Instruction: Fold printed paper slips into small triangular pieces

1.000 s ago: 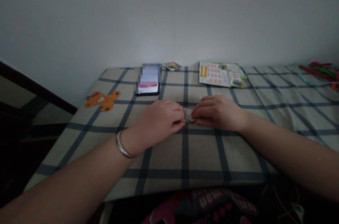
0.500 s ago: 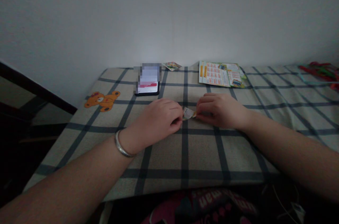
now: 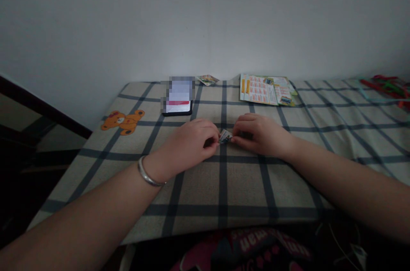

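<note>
A small folded piece of printed paper (image 3: 225,136) sits between my two hands, just above the checked cloth (image 3: 243,181). My left hand (image 3: 188,146), with a silver bangle (image 3: 146,173) on the wrist, pinches the paper's left end with curled fingers. My right hand (image 3: 261,134) pinches the right end, its fingers pressed together. Most of the paper is hidden by my fingertips.
A phone (image 3: 177,99) with a lit screen lies at the back, a small folded paper piece (image 3: 208,79) beside it. A printed leaflet (image 3: 267,89) lies further right. Red and green items (image 3: 389,85) sit at the far right. An orange bear print (image 3: 123,120) marks the cloth.
Both hands stay together on the small paper. It has shifted slightly upward and turned between my fingertips; my right hand's fingers have closed in more tightly on it.
</note>
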Tool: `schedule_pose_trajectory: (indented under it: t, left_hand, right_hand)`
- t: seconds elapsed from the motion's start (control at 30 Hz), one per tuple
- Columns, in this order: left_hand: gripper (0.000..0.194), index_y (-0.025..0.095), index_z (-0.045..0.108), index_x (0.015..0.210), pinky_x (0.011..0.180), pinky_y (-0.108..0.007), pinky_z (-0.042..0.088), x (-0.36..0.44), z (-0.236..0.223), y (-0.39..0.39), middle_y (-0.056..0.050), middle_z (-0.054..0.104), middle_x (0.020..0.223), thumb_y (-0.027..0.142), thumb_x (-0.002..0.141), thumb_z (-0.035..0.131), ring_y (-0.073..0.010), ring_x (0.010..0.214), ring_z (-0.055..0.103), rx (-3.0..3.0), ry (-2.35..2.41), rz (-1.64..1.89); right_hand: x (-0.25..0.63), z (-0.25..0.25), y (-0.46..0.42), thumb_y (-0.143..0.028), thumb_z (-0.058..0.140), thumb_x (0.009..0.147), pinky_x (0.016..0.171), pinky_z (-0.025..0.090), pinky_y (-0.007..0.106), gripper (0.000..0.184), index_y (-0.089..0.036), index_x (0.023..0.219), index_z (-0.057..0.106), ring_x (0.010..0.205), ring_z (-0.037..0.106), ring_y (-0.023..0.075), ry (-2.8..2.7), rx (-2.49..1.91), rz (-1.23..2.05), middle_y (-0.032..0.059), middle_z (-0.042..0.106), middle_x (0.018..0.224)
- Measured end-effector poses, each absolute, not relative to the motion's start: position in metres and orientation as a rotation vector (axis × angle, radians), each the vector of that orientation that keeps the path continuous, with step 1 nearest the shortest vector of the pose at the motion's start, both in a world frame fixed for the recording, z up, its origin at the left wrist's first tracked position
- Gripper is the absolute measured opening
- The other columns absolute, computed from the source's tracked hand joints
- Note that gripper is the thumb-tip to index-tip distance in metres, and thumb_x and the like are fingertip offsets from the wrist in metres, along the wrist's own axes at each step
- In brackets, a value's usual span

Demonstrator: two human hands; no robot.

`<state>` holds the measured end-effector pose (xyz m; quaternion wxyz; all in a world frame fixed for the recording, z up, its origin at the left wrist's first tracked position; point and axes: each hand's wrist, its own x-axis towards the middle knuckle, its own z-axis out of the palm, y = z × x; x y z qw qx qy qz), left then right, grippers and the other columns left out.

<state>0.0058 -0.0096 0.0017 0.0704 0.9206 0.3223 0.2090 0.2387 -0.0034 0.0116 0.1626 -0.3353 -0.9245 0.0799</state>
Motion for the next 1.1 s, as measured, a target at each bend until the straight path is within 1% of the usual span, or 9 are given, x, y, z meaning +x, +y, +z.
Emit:
schedule_pose_trajectory:
  t: [0.13,0.3,0.5,0.57,0.67,0.73,0.87,1.0,1.1]
  left_hand:
    - [0.007,0.017,0.063,0.080,0.088,-0.035,0.051,0.006,0.001,-0.009,-0.004,0.067,0.095,0.018,0.084,0.058,-0.0179,0.095,0.062,2.758,0.976,0.623]
    - [0.007,0.017,0.062,0.078,0.090,-0.036,0.050,0.005,0.002,-0.010,-0.004,0.067,0.094,0.018,0.084,0.058,-0.0190,0.097,0.062,2.780,1.000,0.592]
    - [0.008,0.017,0.062,0.078,0.088,-0.036,0.051,0.004,0.005,-0.010,-0.005,0.068,0.094,0.020,0.085,0.059,-0.0198,0.097,0.063,2.796,0.989,0.573]
    - [0.010,0.017,0.061,0.076,0.093,-0.040,0.048,0.004,0.007,-0.011,-0.004,0.069,0.089,0.020,0.085,0.058,-0.0202,0.096,0.064,2.828,0.983,0.571]
    - [0.008,0.018,0.061,0.079,0.105,-0.049,0.040,0.005,0.009,-0.013,-0.001,0.070,0.086,0.022,0.086,0.059,-0.0203,0.092,0.065,2.870,1.039,0.577]
    - [0.005,0.019,0.062,0.086,0.107,-0.049,0.038,0.005,0.010,-0.014,-0.002,0.071,0.091,0.022,0.086,0.059,-0.0199,0.093,0.065,2.892,1.064,0.576]
    - [0.012,0.022,0.066,0.097,0.109,-0.051,0.034,0.004,0.009,-0.015,-0.002,0.072,0.102,0.023,0.091,0.055,-0.0204,0.101,0.065,2.966,1.004,0.577]
    - [0.014,0.024,0.070,0.095,0.116,-0.057,0.021,0.003,0.007,-0.016,0.001,0.074,0.098,0.023,0.092,0.056,-0.0230,0.112,0.062,3.021,1.011,0.625]
    - [0.016,0.025,0.071,0.094,0.115,-0.058,0.020,0.004,0.008,-0.017,0.002,0.074,0.092,0.023,0.093,0.056,-0.0243,0.114,0.060,3.059,1.020,0.647]
  right_hand:
    - [0.235,0.010,-0.004,-0.034,0.055,0.092,0.071,0.041,0.029,0.021,-0.017,0.088,0.067,0.079,0.056,0.0167,-2.575,-1.001,0.235,0.0047,0.063,0.081]
    - [0.230,0.007,-0.005,-0.034,0.060,0.088,0.059,0.035,0.026,0.020,-0.018,0.078,0.066,0.065,0.052,0.0125,-2.486,-1.193,0.272,0.0009,0.062,0.072]
    - [0.225,0.008,-0.005,-0.038,0.058,0.090,0.055,0.030,0.026,0.024,-0.019,0.079,0.066,0.062,0.051,0.0124,-2.472,-1.308,0.207,0.0011,0.063,0.071]
    - [0.225,0.008,-0.005,-0.039,0.057,0.090,0.056,0.030,0.026,0.024,-0.019,0.079,0.067,0.063,0.052,0.0128,-2.475,-1.329,0.199,0.0013,0.064,0.072]
    - [0.226,0.008,-0.004,-0.038,0.057,0.089,0.056,0.031,0.026,0.024,-0.019,0.079,0.067,0.064,0.054,0.0132,-2.467,-1.322,0.219,0.0013,0.065,0.072]
    - [0.226,0.007,-0.003,-0.038,0.058,0.089,0.056,0.032,0.026,0.023,-0.019,0.080,0.068,0.064,0.055,0.0131,-2.467,-1.314,0.234,0.0012,0.066,0.072]
    - [0.225,0.009,-0.001,-0.038,0.058,0.089,0.055,0.031,0.026,0.022,-0.020,0.081,0.068,0.062,0.054,0.0129,-2.474,-1.334,0.223,0.0012,0.066,0.071]
    - [0.224,0.011,-0.001,-0.039,0.057,0.089,0.055,0.030,0.027,0.025,-0.020,0.077,0.067,0.061,0.053,0.0134,-2.482,-1.401,0.215,0.0012,0.066,0.069]
    - [0.223,0.012,-0.001,-0.041,0.056,0.090,0.055,0.030,0.028,0.027,-0.020,0.077,0.067,0.062,0.054,0.0141,-2.484,-1.434,0.221,0.0016,0.067,0.070]
